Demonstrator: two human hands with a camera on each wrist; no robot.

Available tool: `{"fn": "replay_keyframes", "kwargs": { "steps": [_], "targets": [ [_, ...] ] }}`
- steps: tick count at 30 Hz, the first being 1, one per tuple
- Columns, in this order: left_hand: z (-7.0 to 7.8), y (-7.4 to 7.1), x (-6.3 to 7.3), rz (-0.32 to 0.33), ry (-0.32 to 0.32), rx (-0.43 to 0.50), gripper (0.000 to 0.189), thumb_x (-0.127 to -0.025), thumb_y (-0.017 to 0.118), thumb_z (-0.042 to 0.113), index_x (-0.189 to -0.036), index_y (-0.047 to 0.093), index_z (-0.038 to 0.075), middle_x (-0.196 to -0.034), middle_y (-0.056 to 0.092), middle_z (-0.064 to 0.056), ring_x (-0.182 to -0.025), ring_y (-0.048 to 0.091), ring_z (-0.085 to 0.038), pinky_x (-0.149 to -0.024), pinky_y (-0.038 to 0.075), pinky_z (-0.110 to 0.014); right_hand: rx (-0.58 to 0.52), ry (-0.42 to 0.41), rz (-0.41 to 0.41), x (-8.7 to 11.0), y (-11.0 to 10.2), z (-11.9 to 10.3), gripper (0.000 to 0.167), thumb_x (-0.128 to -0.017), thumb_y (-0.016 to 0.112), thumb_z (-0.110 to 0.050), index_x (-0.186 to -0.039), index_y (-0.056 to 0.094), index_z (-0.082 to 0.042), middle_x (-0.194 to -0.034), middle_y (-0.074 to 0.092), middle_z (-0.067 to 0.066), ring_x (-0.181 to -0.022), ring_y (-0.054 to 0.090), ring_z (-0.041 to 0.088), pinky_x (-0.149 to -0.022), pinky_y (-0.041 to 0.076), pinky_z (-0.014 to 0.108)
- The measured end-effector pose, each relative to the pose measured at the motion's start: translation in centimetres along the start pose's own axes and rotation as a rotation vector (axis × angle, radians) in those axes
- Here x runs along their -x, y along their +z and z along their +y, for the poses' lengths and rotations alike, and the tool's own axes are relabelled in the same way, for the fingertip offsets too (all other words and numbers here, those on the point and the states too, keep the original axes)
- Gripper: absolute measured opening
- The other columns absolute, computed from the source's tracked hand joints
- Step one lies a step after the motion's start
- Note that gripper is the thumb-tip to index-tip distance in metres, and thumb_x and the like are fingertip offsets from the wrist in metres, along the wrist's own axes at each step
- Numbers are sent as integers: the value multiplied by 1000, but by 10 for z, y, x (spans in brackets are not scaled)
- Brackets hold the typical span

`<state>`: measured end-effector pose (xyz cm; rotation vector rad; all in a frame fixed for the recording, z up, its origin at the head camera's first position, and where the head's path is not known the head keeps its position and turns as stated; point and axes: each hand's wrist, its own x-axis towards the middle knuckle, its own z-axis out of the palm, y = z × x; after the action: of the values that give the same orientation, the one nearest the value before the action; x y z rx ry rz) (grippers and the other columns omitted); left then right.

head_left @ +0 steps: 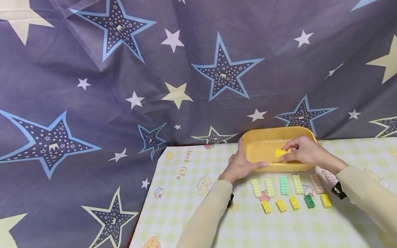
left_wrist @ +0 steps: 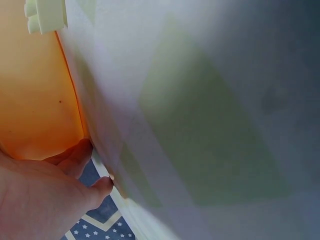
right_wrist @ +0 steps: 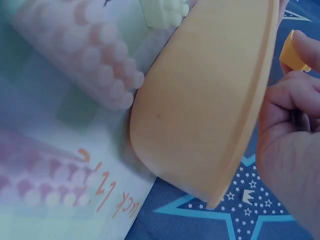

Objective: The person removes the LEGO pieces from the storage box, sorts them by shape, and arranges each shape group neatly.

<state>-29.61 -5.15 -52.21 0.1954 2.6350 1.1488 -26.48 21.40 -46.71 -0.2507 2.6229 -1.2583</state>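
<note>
A yellow-orange plastic bin (head_left: 280, 167) stands at the table's back edge. My left hand (head_left: 238, 164) holds its left end, thumb along the front rim and fingers against the side. The left wrist view shows that hand (left_wrist: 55, 185) at the bin's wall (left_wrist: 40, 90). Over the bin's inside, my right hand (head_left: 301, 151) pinches a small yellow building block (head_left: 280, 153) between thumb and fingers. In the right wrist view the block (right_wrist: 294, 54) shows above the bin's rim. In front of the bin is a row of long studded blocks, among them a mint one (head_left: 283, 185).
Nearer the front lies a second row of short blocks, several yellow (head_left: 281, 205) and one dark green (head_left: 309, 201). A pink long block (head_left: 329, 177) lies by the right wrist. Behind the checkered tablecloth (head_left: 200, 226) hangs a star-patterned curtain (head_left: 165, 68).
</note>
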Motion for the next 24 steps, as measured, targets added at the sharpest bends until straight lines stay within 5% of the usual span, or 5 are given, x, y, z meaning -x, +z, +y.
{"fn": "replay_keyframes", "kwargs": {
  "steps": [12, 18, 24],
  "targets": [
    [0, -1, 3, -7, 16, 16, 142, -78, 91, 68, -177, -4, 32, -179, 36, -16, -165, 33, -44, -132, 36, -61, 25, 11, 75, 33, -12, 7, 40, -92, 88, -27, -117, 80, 3, -70, 48, -5, -65, 45, 10, -59, 35, 26],
    [0, -1, 4, -8, 20, 17, 142, -78, 91, 67, -177, -4, 31, -179, 35, -16, -165, 33, -44, -132, 36, -61, 63, 69, 125, 56, -22, 15, 44, -94, 86, -28, -122, 78, 4, -82, 61, 0, -74, 53, 13, -64, 43, 26],
    [-1, -2, 2, -14, 34, 12, 143, -78, 90, 69, -177, -6, 32, -181, 32, -13, -166, 31, -45, -132, 35, -62, 14, 139, 196, 86, -25, 28, 43, -96, 84, -23, -124, 76, 9, -73, 68, -2, -67, 57, 9, -63, 44, 24]
  ]
}}
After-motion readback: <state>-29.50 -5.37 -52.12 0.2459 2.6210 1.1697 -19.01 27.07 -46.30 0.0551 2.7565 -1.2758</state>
